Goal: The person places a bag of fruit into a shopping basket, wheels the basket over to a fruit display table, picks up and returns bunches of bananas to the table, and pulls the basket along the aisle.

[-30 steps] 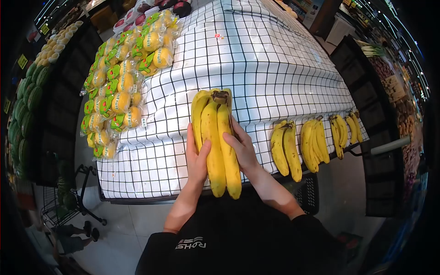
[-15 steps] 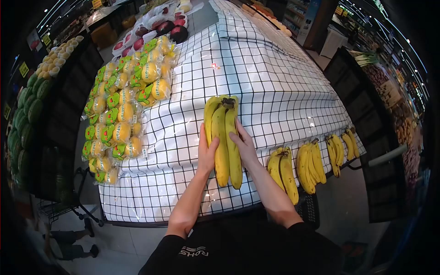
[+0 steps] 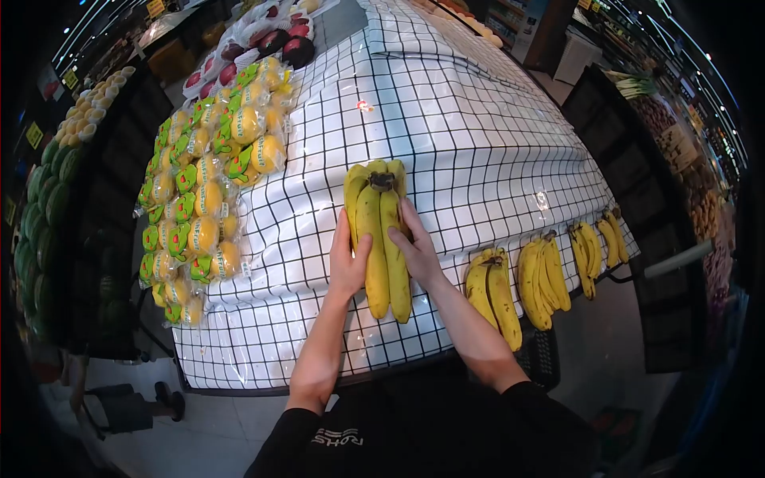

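A bunch of yellow bananas (image 3: 376, 247) is held between my two hands above the checked cloth (image 3: 319, 199), its dark stem pointing away from me. My left hand (image 3: 349, 256) grips the left side with the thumb on top. On the right side, my right hand (image 3: 417, 245) presses in, its thumb also on the fruit. Further right, along the front edge of the cloth, lie several more banana bunches, the closest being a spotted one (image 3: 492, 296). Fingers beneath the held bunch are hidden.
Bagged yellow fruit (image 3: 203, 197) is piled at the left, with dark red fruit (image 3: 273, 41) behind it. Watermelons (image 3: 41, 183) line the far left. A dark rack (image 3: 629, 159) stands at the right. A person's legs (image 3: 131, 408) show at the lower left.
The view has shifted, and more red fruit shows at the back. Both hands, still around the bananas, have reached further out over the cloth. The person at lower left has changed position.
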`<state>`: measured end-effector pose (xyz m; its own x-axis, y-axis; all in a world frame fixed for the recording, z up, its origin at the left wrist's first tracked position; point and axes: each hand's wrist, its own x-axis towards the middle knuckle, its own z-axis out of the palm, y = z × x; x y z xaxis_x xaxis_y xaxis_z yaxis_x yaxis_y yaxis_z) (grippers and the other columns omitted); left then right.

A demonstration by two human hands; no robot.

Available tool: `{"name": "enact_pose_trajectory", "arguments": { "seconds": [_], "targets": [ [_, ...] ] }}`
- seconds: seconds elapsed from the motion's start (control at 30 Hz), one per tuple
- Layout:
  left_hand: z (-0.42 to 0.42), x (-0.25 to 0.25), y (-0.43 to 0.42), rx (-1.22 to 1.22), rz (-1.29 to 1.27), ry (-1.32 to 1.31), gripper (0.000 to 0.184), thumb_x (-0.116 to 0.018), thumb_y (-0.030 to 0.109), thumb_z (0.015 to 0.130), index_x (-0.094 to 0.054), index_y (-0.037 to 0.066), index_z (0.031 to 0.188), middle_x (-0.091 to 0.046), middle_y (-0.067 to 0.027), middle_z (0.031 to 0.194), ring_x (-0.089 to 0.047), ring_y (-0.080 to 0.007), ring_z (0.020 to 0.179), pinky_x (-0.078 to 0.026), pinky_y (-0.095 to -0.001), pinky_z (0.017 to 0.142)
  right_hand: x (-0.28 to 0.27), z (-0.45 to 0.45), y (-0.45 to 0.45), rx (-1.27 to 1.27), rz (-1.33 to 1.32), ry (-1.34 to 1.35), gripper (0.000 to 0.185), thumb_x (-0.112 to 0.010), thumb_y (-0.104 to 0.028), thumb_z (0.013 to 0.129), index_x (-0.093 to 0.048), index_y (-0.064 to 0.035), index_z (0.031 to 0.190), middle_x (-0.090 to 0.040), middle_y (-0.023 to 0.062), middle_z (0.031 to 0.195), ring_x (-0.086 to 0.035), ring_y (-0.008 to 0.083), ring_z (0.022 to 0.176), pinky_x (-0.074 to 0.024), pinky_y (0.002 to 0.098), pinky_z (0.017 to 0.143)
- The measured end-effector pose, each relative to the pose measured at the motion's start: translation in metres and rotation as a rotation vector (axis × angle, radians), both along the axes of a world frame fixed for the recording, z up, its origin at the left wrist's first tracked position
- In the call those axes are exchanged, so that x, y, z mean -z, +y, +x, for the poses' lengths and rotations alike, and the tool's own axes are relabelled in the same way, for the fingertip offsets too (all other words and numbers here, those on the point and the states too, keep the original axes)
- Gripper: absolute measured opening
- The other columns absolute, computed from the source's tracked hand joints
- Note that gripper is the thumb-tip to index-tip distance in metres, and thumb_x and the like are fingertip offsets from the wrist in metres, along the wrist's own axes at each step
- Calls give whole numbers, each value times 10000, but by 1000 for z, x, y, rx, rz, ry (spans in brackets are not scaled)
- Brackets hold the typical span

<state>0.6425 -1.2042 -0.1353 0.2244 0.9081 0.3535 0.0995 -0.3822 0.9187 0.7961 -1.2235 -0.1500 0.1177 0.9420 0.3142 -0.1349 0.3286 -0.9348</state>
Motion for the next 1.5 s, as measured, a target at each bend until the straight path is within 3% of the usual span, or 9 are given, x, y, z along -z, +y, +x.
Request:
{"name": "enact_pose_trajectory", "arguments": {
  "seconds": [0.23,0.4,0.73,0.9,1.03,1.13,1.23,1.4,1.5],
  "targets": [
    [1,1,1,-33,40,-2,647,-524,161,943,-227,-73,1467,-382,-241,1452,-402,-316,1336,-317,-352,1094,-3,0,2,14,-7,-55,645,-584,-98,922,-270,32,1471,-230,212,1544,-138,282,1465,-170,337,1160],
    [4,-2,0,-35,11,-48,637,-528,120,937,-234,-68,1470,-405,-221,1444,-421,-283,1320,-336,-339,1081,-27,-1,-6,-121,-49,235,731,-553,-64,928,-115,32,1505,-231,180,1551,-192,234,1448,-190,320,1157],
    [-1,5,3,-36,1,-154,594,-572,84,924,-314,-86,1432,-467,-202,1384,-493,-245,1250,-392,-335,1043,-1,-6,5,29,19,204,830,-600,-102,919,-20,111,1473,-207,232,1539,-260,255,1418,-237,317,1137],
    [3,-2,-3,-124,-4,-156,495,-529,97,958,-381,-89,1393,-509,-187,1344,-536,-222,1192,-429,-317,997,12,-3,-6,40,-57,295,666,-509,-86,981,-109,72,1488,-247,231,1532,-262,246,1423,-238,312,1139],
    [2,-1,-4,-156,32,-104,457,-487,180,998,-432,-68,1378,-556,-160,1309,-547,-193,1165,-424,-286,978,22,-5,-40,52,-66,328,686,-553,-148,967,-159,114,1463,-318,247,1497,-320,256,1398,-274,310,1117],
    [4,-1,-4,-175,43,-94,434,-469,175,1005,-452,-70,1363,-567,-150,1290,-558,-180,1124,-433,-281,955,25,0,-67,58,-86,264,629,-512,-75,983,-157,77,1479,-295,242,1505,-324,247,1396,-289,303,1117],
    [7,-4,-6,-162,69,-114,406,-442,150,1009,-465,-80,1343,-562,-140,1295,-549,-182,1136,-427,-286,962,10,14,-99,70,-101,64,487,-548,-54,964,-374,70,1401,-517,216,1346,-520,248,1242,-411,312,1033],
    [-1,16,7,-123,23,-199,451,-414,162,1011,-402,-106,1374,-501,-193,1370,-503,-236,1243,-392,-318,1030,18,61,-128,84,-119,237,358,-560,-69,963,-513,65,1291,-638,143,1172,-623,192,1060,-475,294,947],
    [-2,12,3,-211,-110,-504,500,-366,233,1035,-334,-104,1404,-394,-196,1450,-397,-260,1353,-341,-346,1109,28,98,-146,378,-143,207,310,-557,-90,968,-564,58,1240,-657,123,1130,-636,172,1011,-489,276,904]
  ]
}}
